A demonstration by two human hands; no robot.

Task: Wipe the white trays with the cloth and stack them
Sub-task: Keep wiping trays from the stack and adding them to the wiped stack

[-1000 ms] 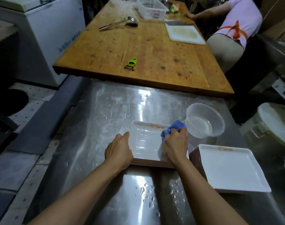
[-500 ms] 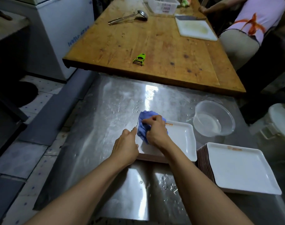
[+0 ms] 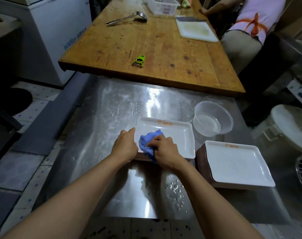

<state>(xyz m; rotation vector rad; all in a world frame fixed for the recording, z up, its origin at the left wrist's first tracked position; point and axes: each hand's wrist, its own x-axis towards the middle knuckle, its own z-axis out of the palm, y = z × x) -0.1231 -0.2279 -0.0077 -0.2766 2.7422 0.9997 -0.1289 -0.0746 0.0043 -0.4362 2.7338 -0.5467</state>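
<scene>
The white tray (image 3: 174, 135) lay on the bench (image 3: 98, 135), long axis crosswise, left of the tray stack (image 3: 236, 163). Its left edge was gripped by the left hand (image 3: 125, 146); the blue cloth (image 3: 149, 144) was pressed onto it by the right hand (image 3: 165, 150), nearer the stack.

A long brown wooden table (image 3: 164, 54) serves as landmark. On it lie a green plastic peeler (image 3: 138, 61) near the near edge, a steel ladle (image 3: 127, 18) farther back, a white perforated plastic basket (image 3: 162, 5) at the far end, and a white rectangular cutting board (image 3: 197, 31) toward the right edge. A clear round plastic bowl (image 3: 213, 120) stands on a wet steel counter (image 3: 103, 118) just below the table's near edge.
</scene>
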